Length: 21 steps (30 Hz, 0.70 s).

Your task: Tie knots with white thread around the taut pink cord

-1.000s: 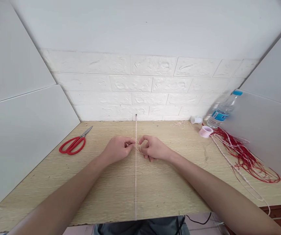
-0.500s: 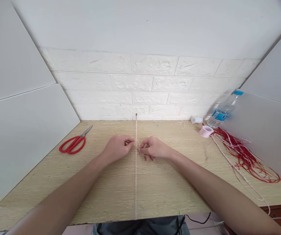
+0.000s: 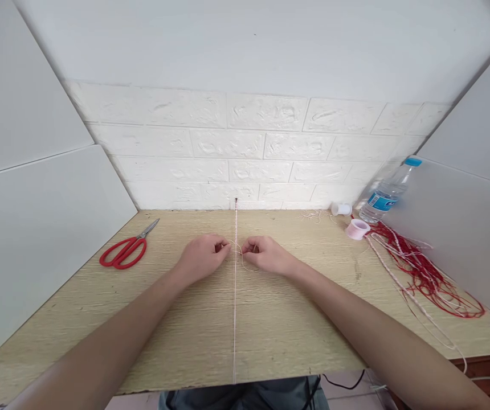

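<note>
A taut pale cord (image 3: pixel 235 319) runs from a small dark fixing at the wall's foot to the table's front edge; its far stretch is pink and looks braided. A thin cream thread (image 3: pixel 242 263) loops across it. My left hand (image 3: pixel 205 254), just left of the cord, is closed with thumb and forefinger pinching the thread. My right hand (image 3: pixel 266 255), on the other side, pinches the thread too, its fingers curled. A slack bend of the thread hangs below the right fingertips. The exact thread ends are too fine to make out.
Red-handled scissors (image 3: pixel 126 250) lie at the left. On the right are a pink thread spool (image 3: pixel 358 229), a white spool (image 3: pixel 341 209), a water bottle (image 3: pixel 385 196) and a heap of red cords (image 3: pixel 428 279). Grey panels (image 3: pixel 48 245) stand at both sides.
My right hand's lower fingers, which hung down before, are now curled in. The thread loop around the cord has become smaller. The whole view has shifted slightly.
</note>
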Motion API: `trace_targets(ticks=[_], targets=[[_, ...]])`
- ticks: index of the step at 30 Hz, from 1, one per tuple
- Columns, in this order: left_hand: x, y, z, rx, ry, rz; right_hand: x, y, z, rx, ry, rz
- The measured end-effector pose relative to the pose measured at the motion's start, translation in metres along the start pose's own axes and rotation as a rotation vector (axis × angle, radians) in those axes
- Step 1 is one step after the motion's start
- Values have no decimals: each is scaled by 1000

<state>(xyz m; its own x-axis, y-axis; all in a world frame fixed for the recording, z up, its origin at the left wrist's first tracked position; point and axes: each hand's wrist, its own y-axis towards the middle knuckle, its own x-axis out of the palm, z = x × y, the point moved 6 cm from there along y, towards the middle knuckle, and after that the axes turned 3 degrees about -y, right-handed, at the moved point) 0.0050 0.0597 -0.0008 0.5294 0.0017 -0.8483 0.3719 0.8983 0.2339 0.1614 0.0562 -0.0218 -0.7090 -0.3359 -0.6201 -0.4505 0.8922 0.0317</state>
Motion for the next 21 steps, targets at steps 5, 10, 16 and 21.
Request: trace_targets(ticks=[5,10,16,21], targets=[[3,1,-5,-33,12,1,-2,-1,-1,21,18,-43],[4,1,-3,-18,10,-1,-1,-2,-2,10,29,-59],[6,1,-5,-29,7,-14,0,-1,0,14,44,-62],[7,2,-5,-51,-21,-41,2,-1,1,3,55,-59]])
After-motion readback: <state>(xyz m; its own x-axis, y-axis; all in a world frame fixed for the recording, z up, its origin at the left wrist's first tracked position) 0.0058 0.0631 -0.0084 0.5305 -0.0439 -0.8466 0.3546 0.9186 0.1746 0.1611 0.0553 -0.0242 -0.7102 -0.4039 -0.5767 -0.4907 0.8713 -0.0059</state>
